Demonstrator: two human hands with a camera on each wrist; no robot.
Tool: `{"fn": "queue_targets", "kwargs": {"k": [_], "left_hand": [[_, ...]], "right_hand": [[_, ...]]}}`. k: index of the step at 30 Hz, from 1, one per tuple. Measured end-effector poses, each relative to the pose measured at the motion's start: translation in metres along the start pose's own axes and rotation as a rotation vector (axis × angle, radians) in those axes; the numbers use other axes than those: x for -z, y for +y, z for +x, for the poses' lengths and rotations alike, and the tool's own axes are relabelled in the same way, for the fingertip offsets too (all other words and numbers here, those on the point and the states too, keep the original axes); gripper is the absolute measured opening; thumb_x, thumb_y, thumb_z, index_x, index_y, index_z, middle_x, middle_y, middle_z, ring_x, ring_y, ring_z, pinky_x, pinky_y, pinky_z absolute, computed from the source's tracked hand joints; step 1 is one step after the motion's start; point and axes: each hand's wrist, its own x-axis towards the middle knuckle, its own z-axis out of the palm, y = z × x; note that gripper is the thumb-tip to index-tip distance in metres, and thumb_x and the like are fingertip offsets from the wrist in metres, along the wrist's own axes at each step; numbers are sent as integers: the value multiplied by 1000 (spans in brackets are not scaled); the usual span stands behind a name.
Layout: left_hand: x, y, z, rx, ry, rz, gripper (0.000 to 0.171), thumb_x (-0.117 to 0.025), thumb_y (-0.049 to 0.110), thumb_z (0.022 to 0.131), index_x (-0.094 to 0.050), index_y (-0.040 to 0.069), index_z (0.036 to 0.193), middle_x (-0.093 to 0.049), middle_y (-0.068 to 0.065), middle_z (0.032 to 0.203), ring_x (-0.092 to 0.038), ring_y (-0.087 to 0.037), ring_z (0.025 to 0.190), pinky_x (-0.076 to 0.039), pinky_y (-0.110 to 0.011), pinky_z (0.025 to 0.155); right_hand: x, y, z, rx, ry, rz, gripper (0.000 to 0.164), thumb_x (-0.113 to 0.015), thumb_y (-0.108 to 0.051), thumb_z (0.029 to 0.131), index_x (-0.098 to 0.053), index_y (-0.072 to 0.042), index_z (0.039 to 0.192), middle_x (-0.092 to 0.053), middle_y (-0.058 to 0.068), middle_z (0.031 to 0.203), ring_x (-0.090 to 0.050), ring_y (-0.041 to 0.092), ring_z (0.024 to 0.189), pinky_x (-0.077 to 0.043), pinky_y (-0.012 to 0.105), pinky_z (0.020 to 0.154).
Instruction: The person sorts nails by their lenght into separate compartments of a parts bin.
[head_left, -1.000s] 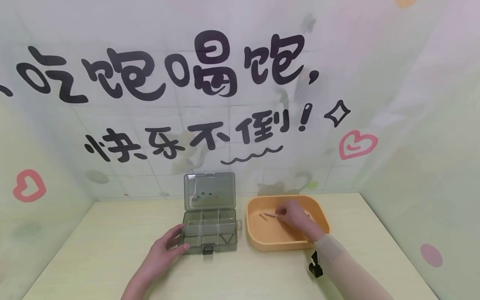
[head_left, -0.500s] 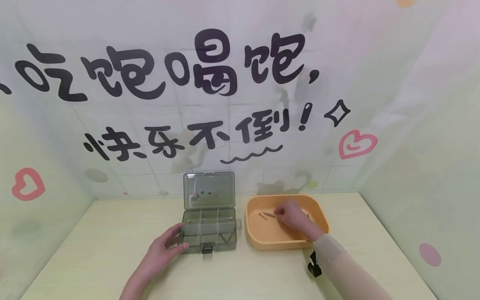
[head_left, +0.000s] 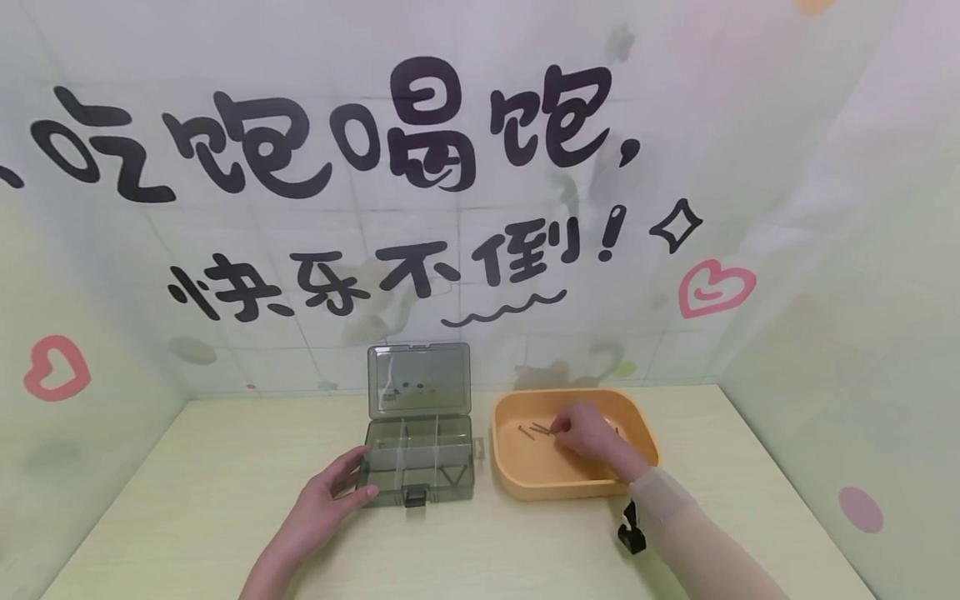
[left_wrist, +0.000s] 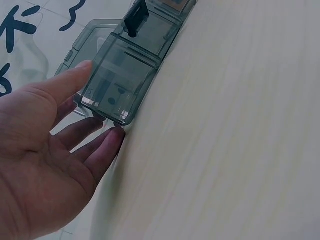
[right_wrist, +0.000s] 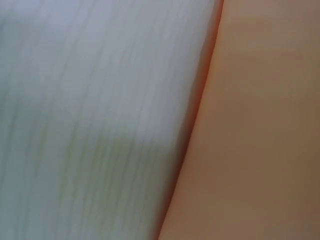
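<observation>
A grey see-through compartment box (head_left: pixel 420 458) stands on the table with its lid (head_left: pixel 418 381) raised at the back. My left hand (head_left: pixel 330 500) grips its left end, thumb at the front edge and fingers around the side; the left wrist view shows this hand (left_wrist: pixel 55 150) close up. Two screws (head_left: pixel 452 476) lie in a V in the box's front right compartment. Over the orange tray (head_left: pixel 525 490), my right hand (head_left: pixel 588 433) pinches the end of a thin screw (head_left: pixel 540 429). Another screw (head_left: pixel 527 433) lies just left of it. The right fingertips partly hide what they hold.
A small dark piece (head_left: pixel 617 431) shows in the tray behind the right hand. A black clip-like device (head_left: pixel 632 529) hangs by the right sleeve. The printed back wall (head_left: pixel 450 250) rises close behind box and tray. The right wrist view shows only tabletop and tray side (right_wrist: pixel 250 125).
The screw at my right fingertips has shifted slightly to the right, and thin lines now show apart there. The left hand and the box have stayed in place.
</observation>
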Motion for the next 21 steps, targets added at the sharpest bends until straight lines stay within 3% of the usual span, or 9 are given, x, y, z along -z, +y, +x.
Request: {"fn": "queue_targets", "kwargs": {"k": [9, 14, 21], "left_hand": [[1, 1, 1, 4, -5, 17, 70, -73, 17, 97, -38, 1, 156, -36, -28, 158, -40, -49, 141, -49, -48, 106], [0, 1, 2, 6, -5, 23, 70, -73, 17, 97, -38, 2, 156, -36, -27, 158, -40, -48, 141, -49, -49, 107], [0, 0, 0, 3, 0, 28, 69, -73, 18, 97, -39, 2, 155, -36, -28, 158, -41, -48, 140, -50, -47, 106]], "right_hand": [[4, -3, -3, -28, -20, 58, 15, -72, 6, 75, -80, -1, 86, -74, 3, 80, -59, 12, 69, -54, 27, 63], [6, -4, -5, -77, -3, 129, 15, -72, 5, 77, -79, 2, 90, -74, 6, 83, -59, 13, 68, -53, 26, 61], [6, -4, -5, -91, 17, 141, 13, -72, 3, 82, -80, 1, 92, -75, 6, 87, -61, 12, 72, -55, 27, 64]]}}
